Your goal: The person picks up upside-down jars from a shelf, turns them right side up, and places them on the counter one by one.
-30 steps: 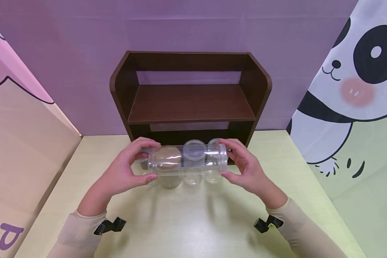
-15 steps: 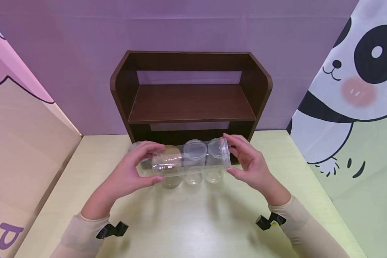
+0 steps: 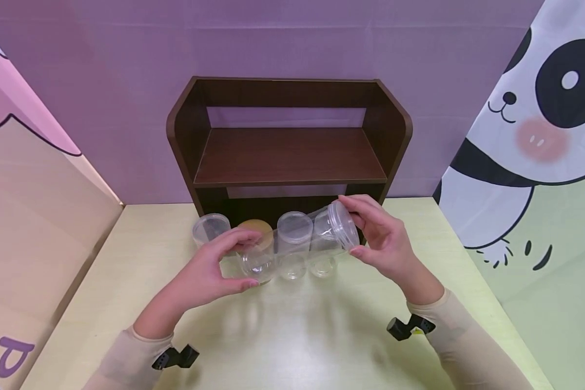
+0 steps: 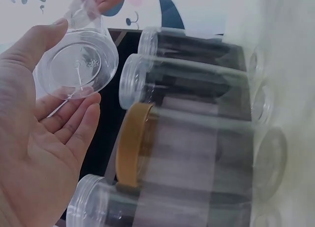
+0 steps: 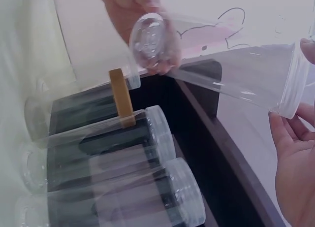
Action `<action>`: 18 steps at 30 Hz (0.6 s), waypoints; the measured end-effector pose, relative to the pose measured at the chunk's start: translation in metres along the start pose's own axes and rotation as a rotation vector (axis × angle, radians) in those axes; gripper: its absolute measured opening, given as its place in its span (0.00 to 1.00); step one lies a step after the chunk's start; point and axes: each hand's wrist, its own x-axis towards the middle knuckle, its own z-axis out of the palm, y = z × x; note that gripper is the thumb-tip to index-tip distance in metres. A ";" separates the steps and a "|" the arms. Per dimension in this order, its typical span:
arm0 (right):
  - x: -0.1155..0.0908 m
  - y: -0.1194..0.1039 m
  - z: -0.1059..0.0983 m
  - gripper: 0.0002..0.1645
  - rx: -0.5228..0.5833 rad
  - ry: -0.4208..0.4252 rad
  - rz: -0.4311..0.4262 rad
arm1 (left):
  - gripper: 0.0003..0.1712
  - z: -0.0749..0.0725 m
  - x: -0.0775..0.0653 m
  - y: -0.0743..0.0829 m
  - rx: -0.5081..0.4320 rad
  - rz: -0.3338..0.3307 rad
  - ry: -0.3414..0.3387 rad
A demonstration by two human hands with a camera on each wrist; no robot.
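Observation:
A clear plastic jar (image 3: 297, 244) with a clear screw lid is held tilted above the table, lid end up to the right. My left hand (image 3: 219, 271) grips its base between thumb and fingers; the left wrist view shows the round jar bottom (image 4: 76, 64) within that grasp. My right hand (image 3: 382, 241) holds the lid end by its rim, as the right wrist view shows at the clear lid (image 5: 295, 81). Behind it stand several upright clear jars, among them one with a tan lid (image 4: 134, 144) and one with a clear lid (image 3: 212, 227) at the left.
A dark brown two-tier shelf (image 3: 290, 157) stands at the back of the pale table (image 3: 283, 346), right behind the row of jars. A purple backdrop hangs behind it, with printed panels on both sides.
The held jar has gone from level to tilted, its lid end rising to the right and its base lowering. Both hands have shifted slightly right, uncovering the left jar's lid.

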 end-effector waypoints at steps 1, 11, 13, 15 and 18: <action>0.001 -0.001 0.000 0.49 0.005 -0.002 -0.002 | 0.46 0.002 0.000 0.000 -0.002 0.001 -0.007; 0.011 -0.005 0.004 0.46 0.073 -0.067 0.040 | 0.43 0.036 0.000 -0.006 -0.065 -0.044 -0.086; 0.011 -0.005 0.005 0.45 0.084 -0.090 0.059 | 0.42 0.045 0.000 -0.008 -0.097 -0.053 -0.103; 0.011 -0.004 0.007 0.46 0.088 -0.113 0.073 | 0.41 0.053 0.001 -0.009 -0.130 -0.059 -0.125; 0.011 -0.005 0.010 0.45 0.078 -0.146 0.099 | 0.40 0.066 0.002 -0.012 -0.176 -0.057 -0.158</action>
